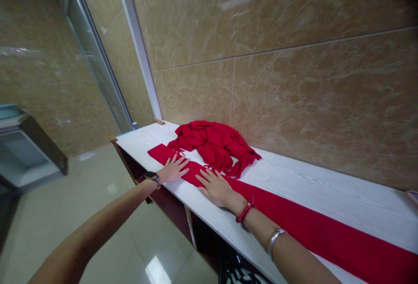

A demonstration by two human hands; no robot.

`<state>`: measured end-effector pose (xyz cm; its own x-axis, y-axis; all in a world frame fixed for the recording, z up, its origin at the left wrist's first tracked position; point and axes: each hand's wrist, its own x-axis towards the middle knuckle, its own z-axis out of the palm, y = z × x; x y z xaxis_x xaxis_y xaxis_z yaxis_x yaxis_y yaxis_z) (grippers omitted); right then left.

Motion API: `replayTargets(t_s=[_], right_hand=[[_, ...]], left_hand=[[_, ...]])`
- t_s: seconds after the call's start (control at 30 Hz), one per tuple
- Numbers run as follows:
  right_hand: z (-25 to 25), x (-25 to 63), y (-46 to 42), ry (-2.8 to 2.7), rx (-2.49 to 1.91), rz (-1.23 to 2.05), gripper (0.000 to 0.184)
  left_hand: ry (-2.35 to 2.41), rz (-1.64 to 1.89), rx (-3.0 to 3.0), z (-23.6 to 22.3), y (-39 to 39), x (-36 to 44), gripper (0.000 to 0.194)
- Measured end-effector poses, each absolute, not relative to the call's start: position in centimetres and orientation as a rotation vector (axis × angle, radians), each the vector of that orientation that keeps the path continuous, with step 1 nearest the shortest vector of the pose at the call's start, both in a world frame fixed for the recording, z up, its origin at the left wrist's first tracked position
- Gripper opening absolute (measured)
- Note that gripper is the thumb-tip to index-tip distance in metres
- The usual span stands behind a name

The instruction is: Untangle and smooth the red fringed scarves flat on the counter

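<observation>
A long red scarf (294, 214) lies in a flat strip along the white tabletop, running off at the lower right. My left hand (173, 169) rests palm down on it near its far left end, fingers spread. Just to the right, my right hand (217, 187) also presses flat on the strip with its fingers apart. Behind both hands, against the wall, sits a crumpled red fringed scarf (212, 142). Part of the long strip is hidden under my right forearm.
The white table (326, 184) stands against a tan tiled wall (277, 88), with shelf space under its front edge. A dark bag (240, 271) with a pale pattern is below. At the left stands a cabinet (32, 145) on the shiny floor (107, 214), near a glass door (98, 58).
</observation>
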<state>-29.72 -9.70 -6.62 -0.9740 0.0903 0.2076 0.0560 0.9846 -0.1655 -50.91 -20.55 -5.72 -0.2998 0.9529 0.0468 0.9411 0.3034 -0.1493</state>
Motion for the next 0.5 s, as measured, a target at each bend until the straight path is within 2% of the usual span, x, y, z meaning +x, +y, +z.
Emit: replayTargets(t_s=[0.13,0.2,0.37,0.5], right_hand=[[-6.5,-29.1,-10.0,-2.866,-0.163,0.246,0.049],[-6.6,-28.6,-10.1,-2.864,-0.188,0.233,0.049],[-7.1,-27.4,-10.2,-2.873,-0.237,0.200,0.054],[-7.1,-27.0,-10.3,-2.865,-0.262,0.210,0.056]], left_hand=[[-2.186,0.082,-2.089,-5.5,-21.3,-48.2,0.043],[-2.241,0.101,-2.175,-5.5,-21.7,-47.7,0.043],[-2.625,0.172,-1.818,-4.9,-21.7,-50.7,0.045],[-2.687,0.157,-1.565,-4.4,-21.3,-52.7,0.045]])
